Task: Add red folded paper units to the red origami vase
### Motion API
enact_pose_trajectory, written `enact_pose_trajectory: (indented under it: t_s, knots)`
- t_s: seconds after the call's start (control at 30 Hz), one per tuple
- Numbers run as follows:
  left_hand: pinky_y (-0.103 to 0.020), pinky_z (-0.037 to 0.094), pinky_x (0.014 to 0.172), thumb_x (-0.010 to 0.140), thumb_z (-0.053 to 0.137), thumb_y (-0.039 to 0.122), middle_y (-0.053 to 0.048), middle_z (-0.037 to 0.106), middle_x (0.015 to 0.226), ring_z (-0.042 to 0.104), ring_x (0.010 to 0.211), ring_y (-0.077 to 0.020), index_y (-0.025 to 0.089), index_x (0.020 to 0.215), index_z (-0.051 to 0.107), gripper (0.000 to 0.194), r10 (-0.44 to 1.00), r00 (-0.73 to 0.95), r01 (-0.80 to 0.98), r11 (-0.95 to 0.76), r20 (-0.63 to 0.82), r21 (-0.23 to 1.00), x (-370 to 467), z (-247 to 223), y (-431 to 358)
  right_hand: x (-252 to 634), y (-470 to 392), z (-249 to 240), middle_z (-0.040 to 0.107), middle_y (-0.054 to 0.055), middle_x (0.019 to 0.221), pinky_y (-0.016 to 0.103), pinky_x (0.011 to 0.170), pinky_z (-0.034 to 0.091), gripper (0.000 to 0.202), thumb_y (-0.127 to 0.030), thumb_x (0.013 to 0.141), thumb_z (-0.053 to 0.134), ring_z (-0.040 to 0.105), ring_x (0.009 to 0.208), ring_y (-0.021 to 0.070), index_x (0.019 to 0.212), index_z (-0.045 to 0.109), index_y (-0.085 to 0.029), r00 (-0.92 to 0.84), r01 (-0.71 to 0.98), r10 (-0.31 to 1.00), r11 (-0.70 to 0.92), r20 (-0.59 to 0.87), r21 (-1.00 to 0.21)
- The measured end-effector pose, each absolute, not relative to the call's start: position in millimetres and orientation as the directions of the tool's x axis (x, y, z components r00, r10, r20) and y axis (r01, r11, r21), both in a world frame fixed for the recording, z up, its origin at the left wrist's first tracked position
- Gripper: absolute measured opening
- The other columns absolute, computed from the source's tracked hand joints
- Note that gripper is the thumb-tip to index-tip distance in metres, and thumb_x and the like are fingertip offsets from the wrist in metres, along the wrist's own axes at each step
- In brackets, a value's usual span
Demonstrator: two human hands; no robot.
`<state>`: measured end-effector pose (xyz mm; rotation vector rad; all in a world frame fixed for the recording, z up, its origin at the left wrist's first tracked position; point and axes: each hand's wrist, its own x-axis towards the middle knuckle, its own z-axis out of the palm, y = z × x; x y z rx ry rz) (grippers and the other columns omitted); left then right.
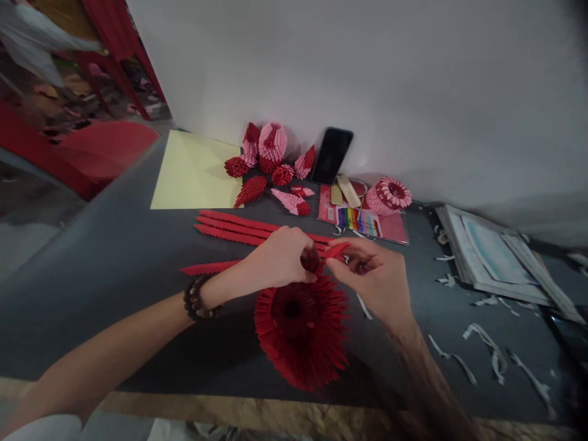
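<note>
A round red folded-paper piece (305,361) with a pleated outer ring and a dark hollow centre lies near the table's front edge. My left hand (285,254) is closed at its far rim, fingertips pinched on the red paper there. Just to the right, my right hand (374,269) pinches a small red folded-paper piece (337,250) between thumb and forefinger, close to the left fingertips. Behind my hands lie several long rows of nested red paper pieces (229,223), partly hidden by my left hand and forearm.
Several pink and red paper models (273,144) stand by the wall, beside a yellow sheet (195,174) and a leaning phone (332,156). A pink ring-shaped model (389,196) sits near a colourful packet (362,220). At right are stacked papers (496,251) and white paper scraps (489,349).
</note>
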<state>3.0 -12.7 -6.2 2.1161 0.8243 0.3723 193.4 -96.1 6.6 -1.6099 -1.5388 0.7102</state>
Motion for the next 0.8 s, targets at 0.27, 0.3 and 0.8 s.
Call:
enact_pose_trajectory:
  t_s: [0.27, 0.3, 0.8]
  knots:
    - [-0.028, 0.046, 0.066, 0.071, 0.08, 0.031, -0.004, 0.076, 0.08, 0.066, 0.071, -0.0175, 0.016, 0.087, 0.078, 0.022, 0.667, 0.743, 0.447, -0.424, -0.063, 0.788, 4, 0, -14, 196, -97, 8, 0.053, -0.005, 0.067, 0.027, 0.056, 0.035, 0.012, -0.013, 0.084, 0.048, 0.047, 0.057, 0.0124, 0.087, 0.055, -0.023, 0.04, 0.615, 0.995, 0.05, 0.095, -0.787]
    - [-0.028, 0.046, 0.065, 0.071, 0.08, 0.031, -0.004, 0.076, 0.08, 0.066, 0.071, -0.0173, 0.016, 0.087, 0.078, 0.022, 0.666, 0.744, 0.45, -0.428, -0.063, 0.784, 4, 1, -14, 195, -98, 8, 0.049, -0.006, 0.064, 0.027, 0.055, 0.034, 0.011, -0.014, 0.085, 0.048, 0.044, 0.055, 0.012, 0.085, 0.054, -0.023, 0.035, 0.651, 0.995, 0.049, 0.094, -0.757]
    - [-0.028, 0.043, 0.064, 0.07, 0.079, 0.029, -0.003, 0.075, 0.077, 0.064, 0.069, -0.0154, 0.016, 0.086, 0.078, 0.021, 0.657, 0.751, 0.451, -0.438, -0.065, 0.778, 4, 2, -12, 188, -98, 8, 0.036, -0.006, 0.052, 0.029, 0.051, 0.022, 0.03, -0.048, 0.082, 0.075, 0.028, 0.051, 0.0105, 0.092, 0.08, -0.02, 0.241, 0.574, 0.964, -0.046, 0.115, -0.817]
